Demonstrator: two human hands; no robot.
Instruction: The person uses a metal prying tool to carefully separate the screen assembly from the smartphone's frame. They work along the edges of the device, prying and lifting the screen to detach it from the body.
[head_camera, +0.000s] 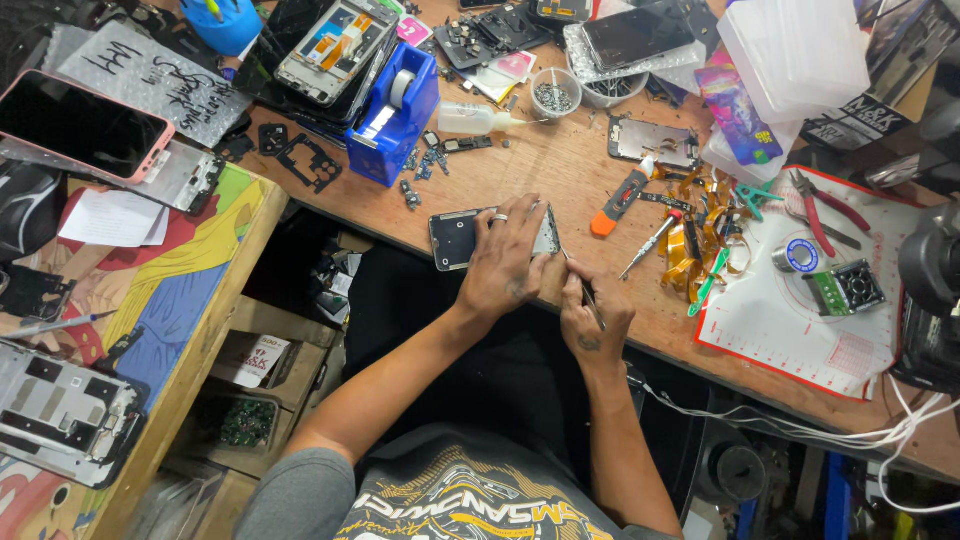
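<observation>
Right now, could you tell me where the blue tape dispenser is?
In the head view, the blue tape dispenser stands at the upper centre of the wooden workbench, left of a small squeeze bottle.
</observation>
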